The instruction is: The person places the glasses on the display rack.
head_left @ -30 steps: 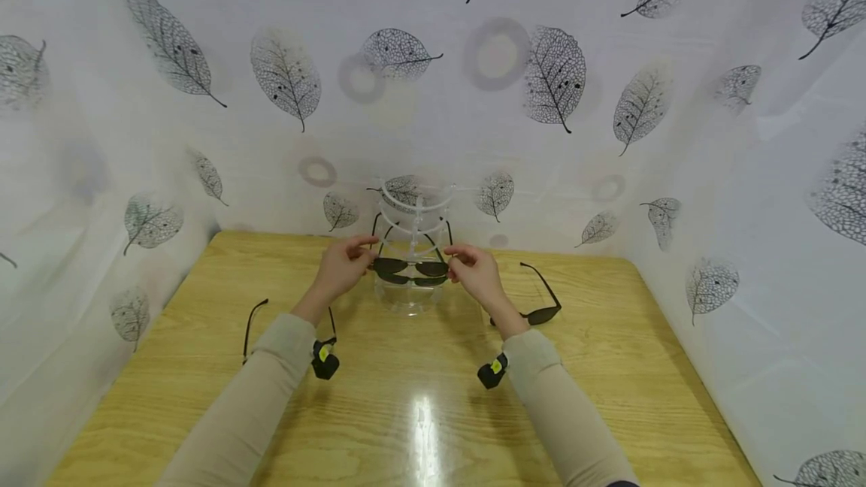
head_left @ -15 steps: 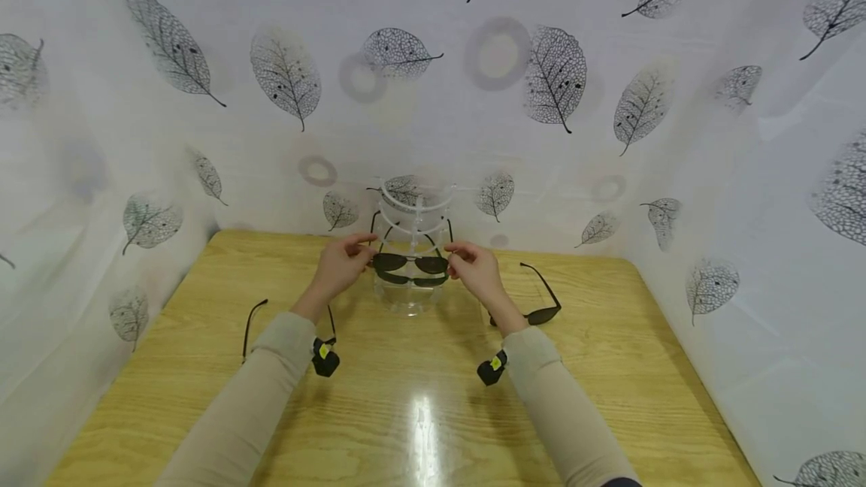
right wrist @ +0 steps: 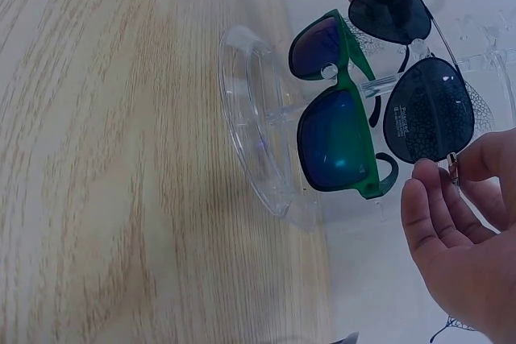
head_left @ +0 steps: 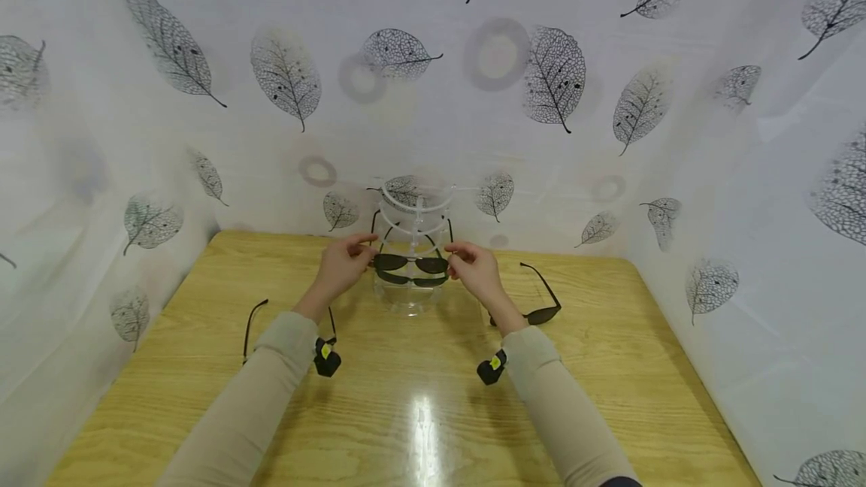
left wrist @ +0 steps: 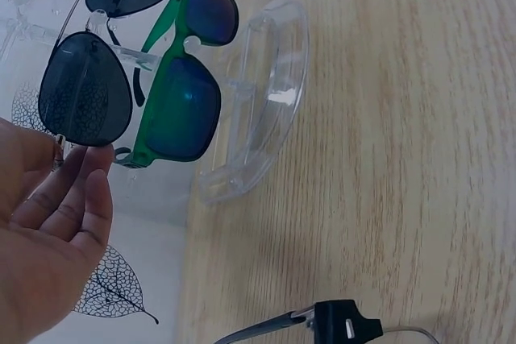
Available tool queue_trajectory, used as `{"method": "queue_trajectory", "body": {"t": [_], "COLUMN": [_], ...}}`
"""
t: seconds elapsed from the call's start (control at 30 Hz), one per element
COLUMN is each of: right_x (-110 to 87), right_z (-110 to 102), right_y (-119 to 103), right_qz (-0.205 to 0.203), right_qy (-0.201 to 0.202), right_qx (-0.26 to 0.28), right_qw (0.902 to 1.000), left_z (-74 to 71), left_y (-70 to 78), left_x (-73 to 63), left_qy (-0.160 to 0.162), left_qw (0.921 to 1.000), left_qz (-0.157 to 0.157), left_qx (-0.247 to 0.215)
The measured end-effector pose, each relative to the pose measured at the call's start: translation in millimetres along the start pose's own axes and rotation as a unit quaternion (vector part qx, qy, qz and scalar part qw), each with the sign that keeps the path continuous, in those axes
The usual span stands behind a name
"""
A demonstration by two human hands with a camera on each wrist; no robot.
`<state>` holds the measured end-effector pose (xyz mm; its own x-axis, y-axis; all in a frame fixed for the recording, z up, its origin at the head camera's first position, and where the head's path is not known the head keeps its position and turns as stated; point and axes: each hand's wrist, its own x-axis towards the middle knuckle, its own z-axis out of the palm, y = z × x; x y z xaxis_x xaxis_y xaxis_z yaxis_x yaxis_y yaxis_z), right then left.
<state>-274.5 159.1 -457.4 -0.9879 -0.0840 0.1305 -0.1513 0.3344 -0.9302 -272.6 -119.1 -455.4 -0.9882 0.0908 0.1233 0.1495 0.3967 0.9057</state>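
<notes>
In the head view my left hand [head_left: 341,265] and right hand [head_left: 479,273] pinch the two hinge ends of dark aviator sunglasses [head_left: 390,264]. The temples point back toward the curtain. These sunglasses sit at a clear plastic display stand [head_left: 409,307], their bridge at its small clear nose peg in the wrist views. Just below hangs a pair of green-framed sunglasses [left wrist: 181,106] with bluish mirrored lenses, resting on the stand's lower peg. Thumb and fingertips of the right hand [right wrist: 468,239] meet at the metal hinge beside the lens. Higher rings of the stand carry no glasses.
On the wooden table [head_left: 419,374], black sunglasses [head_left: 543,314] lie to the right, partly behind the right wrist. Another pair of glasses [head_left: 246,325] lies at the left, mostly hidden by the left forearm. A leaf-print curtain [head_left: 433,119] surrounds the table's back and sides.
The aviator sunglasses have shifted up very slightly, so more of the green pair shows beneath them. Both hands stay almost still and keep their grip.
</notes>
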Motion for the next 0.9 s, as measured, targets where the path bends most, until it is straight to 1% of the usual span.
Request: {"method": "queue_trajectory", "body": {"t": [0.17,0.3,0.37,0.47,0.5,0.73,0.9], "right_x": [-1.4,-9.2,-14.4,-18.5,-18.8,-2.1,-3.4], "right_z": [-1,-4,-5,-6,-6,2,0], "right_y": [-5,-23,-32,-38,-38,3,-1], "right_qz": [0.008,0.011,0.009,0.004,0.003,0.002,0.013], "right_qy": [-0.015,-0.027,-0.027,-0.021,-0.02,0.002,-0.018], "right_qx": [0.004,0.004,0.002,0.002,0.002,0.006,0.018], "right_qw": [0.9998,0.9996,0.9996,0.9998,0.9998,1.0,0.9996], "left_z": [2.1,3.7,4.2,4.5,4.4,3.0,2.3], "left_y": [-1.5,-1.7,-1.3,-0.4,-0.1,-1.1,-2.2], "left_x": [1.0,0.7,0.4,-0.2,-0.4,-0.7,-1.0], "left_qy": [0.009,0.016,0.018,0.017,0.017,0.01,0.004], "left_qw": [0.9999,0.9999,0.9998,0.9998,0.9998,0.9999,1.0], "left_qz": [0.0,-0.002,-0.003,-0.002,-0.001,0.004,0.001], "left_qx": [0.004,0.006,0.006,0.008,0.008,0.012,0.007]}}
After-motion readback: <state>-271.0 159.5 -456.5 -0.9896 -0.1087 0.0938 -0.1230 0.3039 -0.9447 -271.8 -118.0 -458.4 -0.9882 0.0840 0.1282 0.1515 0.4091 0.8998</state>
